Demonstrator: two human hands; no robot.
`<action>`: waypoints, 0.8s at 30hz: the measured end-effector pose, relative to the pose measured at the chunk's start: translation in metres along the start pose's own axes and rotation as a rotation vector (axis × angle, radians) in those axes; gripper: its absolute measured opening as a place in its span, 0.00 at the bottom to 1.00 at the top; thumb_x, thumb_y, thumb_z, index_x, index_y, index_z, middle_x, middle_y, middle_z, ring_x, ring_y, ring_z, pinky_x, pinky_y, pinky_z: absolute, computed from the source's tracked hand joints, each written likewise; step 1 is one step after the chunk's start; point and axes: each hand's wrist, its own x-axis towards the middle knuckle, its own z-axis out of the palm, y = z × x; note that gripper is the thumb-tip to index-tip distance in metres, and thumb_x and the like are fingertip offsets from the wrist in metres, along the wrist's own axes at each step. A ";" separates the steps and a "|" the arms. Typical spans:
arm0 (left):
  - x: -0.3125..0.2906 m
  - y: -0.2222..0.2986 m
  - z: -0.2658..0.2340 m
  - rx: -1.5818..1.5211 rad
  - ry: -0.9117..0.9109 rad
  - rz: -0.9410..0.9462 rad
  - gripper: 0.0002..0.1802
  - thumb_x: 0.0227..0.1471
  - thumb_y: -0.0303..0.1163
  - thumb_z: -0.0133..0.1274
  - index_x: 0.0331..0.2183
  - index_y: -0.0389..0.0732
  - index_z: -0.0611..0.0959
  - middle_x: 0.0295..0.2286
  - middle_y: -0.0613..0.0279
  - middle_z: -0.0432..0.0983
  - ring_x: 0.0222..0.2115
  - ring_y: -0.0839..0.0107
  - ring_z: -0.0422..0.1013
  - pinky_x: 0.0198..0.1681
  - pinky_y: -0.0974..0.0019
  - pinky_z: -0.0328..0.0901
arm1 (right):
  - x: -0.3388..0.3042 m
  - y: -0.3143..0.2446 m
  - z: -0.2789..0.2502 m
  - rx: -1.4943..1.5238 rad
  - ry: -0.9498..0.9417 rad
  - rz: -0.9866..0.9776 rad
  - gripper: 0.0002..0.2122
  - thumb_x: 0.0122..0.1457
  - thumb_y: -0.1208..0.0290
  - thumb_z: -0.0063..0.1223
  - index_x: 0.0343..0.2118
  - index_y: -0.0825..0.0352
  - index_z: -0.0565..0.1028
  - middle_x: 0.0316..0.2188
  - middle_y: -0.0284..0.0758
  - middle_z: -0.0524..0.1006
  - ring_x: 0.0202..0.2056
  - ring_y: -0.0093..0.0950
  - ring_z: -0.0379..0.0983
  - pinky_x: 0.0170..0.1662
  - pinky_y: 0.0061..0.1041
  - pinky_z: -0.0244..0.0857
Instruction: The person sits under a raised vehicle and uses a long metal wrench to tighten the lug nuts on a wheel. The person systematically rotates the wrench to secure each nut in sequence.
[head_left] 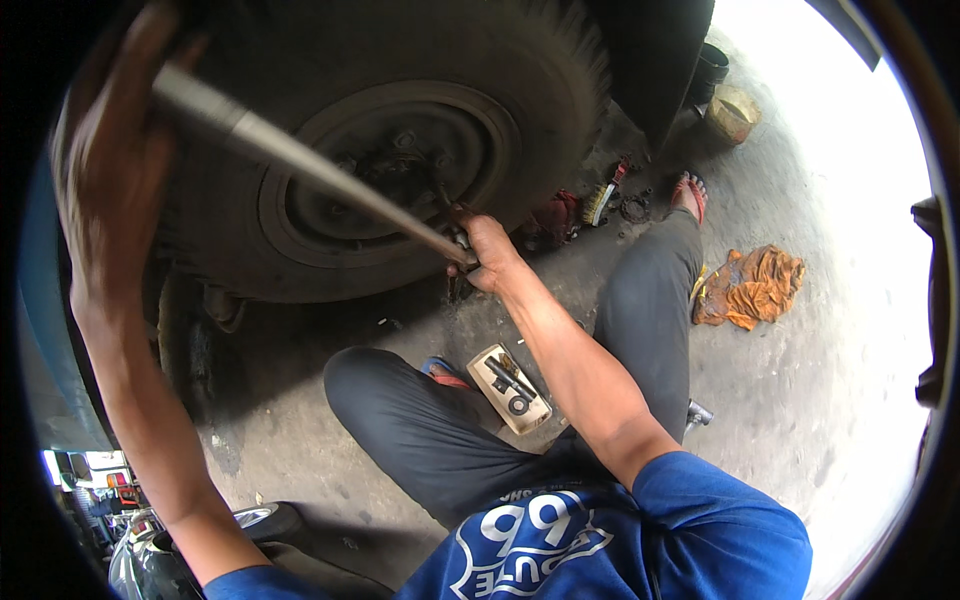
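A long pale metal bar slants across a large tyred wheel, from upper left down to the wheel's lower right. My right hand is closed around the bar's lower end, close to the wheel's rim. My left hand is raised by the bar's upper end, blurred, its fingers stretched upward and not wrapped round the bar. Whether its palm touches the bar cannot be made out. Nuts and a dark, greasy hub show in the wheel's middle, partly behind the bar.
Between my legs lies a shallow box with dark metal parts. An orange rag is right of my knee. A brush and a dark red cloth lie beside the tyre. Farther back stands a yellowish container. A vehicle is at lower left.
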 end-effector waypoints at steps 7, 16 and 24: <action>0.125 0.049 0.011 -0.217 0.238 0.358 0.17 0.48 0.27 0.66 0.42 0.40 0.82 0.46 0.55 0.77 0.50 0.57 0.71 0.52 0.57 0.67 | 0.019 0.018 -0.024 0.217 -0.160 0.142 0.09 0.63 0.58 0.53 0.35 0.57 0.71 0.23 0.31 0.69 0.21 0.21 0.66 0.22 0.26 0.57; 0.153 0.060 0.011 -0.274 0.271 0.410 0.17 0.48 0.27 0.66 0.42 0.40 0.83 0.45 0.54 0.78 0.46 0.58 0.74 0.47 0.58 0.70 | 0.022 0.018 -0.025 0.235 -0.271 0.061 0.07 0.63 0.60 0.53 0.35 0.55 0.70 0.23 0.29 0.69 0.22 0.19 0.64 0.20 0.23 0.56; -0.008 -0.001 -0.021 -0.006 0.018 0.031 0.17 0.48 0.26 0.66 0.41 0.41 0.83 0.44 0.53 0.78 0.43 0.59 0.76 0.42 0.59 0.74 | 0.017 0.005 -0.002 0.043 -0.033 -0.029 0.10 0.66 0.59 0.49 0.41 0.60 0.73 0.19 0.31 0.70 0.17 0.24 0.67 0.16 0.28 0.61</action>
